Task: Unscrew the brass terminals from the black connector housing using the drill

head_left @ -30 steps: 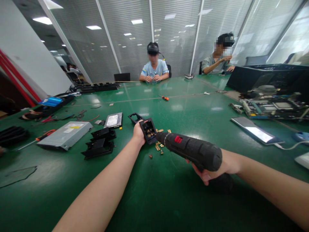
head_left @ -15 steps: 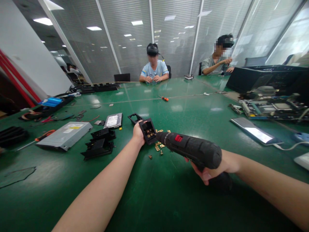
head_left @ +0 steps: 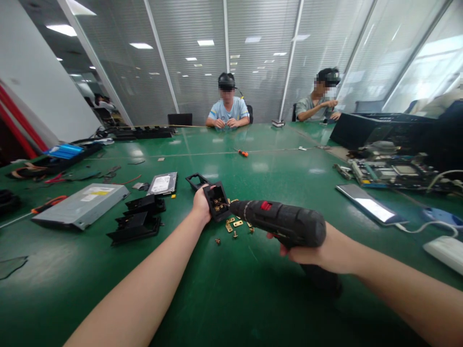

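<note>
A small black box [head_left: 216, 201] is being gripped upright on the green table [head_left: 231, 289] by the outstretched left hand [head_left: 201, 205]; a power screwdriver [head_left: 280, 222], clasped in the right hand [head_left: 318, 248], is being pointed into it.

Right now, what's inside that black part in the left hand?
Brass contacts sit inside the black part, with the drill tip among them. The left hand covers its far side; what lies beneath the contacts is hidden.
</note>
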{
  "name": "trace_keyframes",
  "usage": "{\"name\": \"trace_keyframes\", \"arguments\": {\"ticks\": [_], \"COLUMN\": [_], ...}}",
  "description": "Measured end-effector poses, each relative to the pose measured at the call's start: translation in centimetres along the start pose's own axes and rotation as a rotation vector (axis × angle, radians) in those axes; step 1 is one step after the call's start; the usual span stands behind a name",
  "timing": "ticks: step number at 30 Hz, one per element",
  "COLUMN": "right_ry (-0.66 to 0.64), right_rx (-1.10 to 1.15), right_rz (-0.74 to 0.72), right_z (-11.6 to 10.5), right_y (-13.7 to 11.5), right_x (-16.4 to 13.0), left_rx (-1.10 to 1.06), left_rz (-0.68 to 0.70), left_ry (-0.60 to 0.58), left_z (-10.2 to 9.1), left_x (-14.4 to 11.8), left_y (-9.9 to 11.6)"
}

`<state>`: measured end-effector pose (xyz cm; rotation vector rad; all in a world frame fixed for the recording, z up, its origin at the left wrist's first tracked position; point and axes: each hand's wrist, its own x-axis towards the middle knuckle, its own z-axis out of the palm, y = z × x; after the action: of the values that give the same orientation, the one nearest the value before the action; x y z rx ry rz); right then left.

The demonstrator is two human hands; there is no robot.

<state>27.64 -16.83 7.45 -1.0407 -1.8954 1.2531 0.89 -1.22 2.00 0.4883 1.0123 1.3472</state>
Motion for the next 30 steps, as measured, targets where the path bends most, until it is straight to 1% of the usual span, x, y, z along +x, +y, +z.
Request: {"name": "trace_keyframes", "arguments": {"ticks": [2,4,6,10,14,16,18,21,24,27,30], "right_ry": [-0.019,-0.082,-0.102,-0.045,-0.005,0.01,0.015,0.011,-0.002,0.004,0.029], "right_rx": [0.032,0.136,0.197,0.199,0.262,0.239,0.191,0.11,0.047,0.041,0.08], "right_rz": [0.021,0.083,0.134,0.196,0.179,0.16,0.161,0.183,0.193,0.174,0.161], "right_z": [0.2,0.2,0.2,0.7,1.8,2.2,2.5,2.6,2.5,2.6,2.7], "right_y": [-0.4,-0.4,-0.4,-0.3,0.6,1.0,0.8,-0.3,-1.0,-0.6,0.2], "right_x": [0.1,0.3,0.3,0.0,-0.6,-0.7,-0.8,-0.8,-1.0,-1.3,-1.4], "left_rx": [0.008,-0.005,-0.019,-0.021,-0.005,0.006,0.01,0.002,0.001,0.004,0.005], "left_rz": [0.0,0.009,0.02,0.018,0.02,0.022,0.034,0.054,0.063,0.067,0.08], "left_ry": [-0.01,-0.007,-0.005,-0.044,-0.117,-0.139,-0.161,-0.191,-0.196,-0.191,-0.193], "left_z": [-0.1,-0.2,-0.5,-0.8,-1.1,-1.2,-1.2,-1.2,-1.2,-1.2,-1.2], "left_x": [0.1,0.3,0.7,1.0,1.1,1.1,1.0,0.9,0.8,0.8,0.7], "left_y": [0.0,-0.1,-0.2,-0.4,-0.6,-0.6,-0.7,-0.8,-0.8,-0.8,-0.8]}}
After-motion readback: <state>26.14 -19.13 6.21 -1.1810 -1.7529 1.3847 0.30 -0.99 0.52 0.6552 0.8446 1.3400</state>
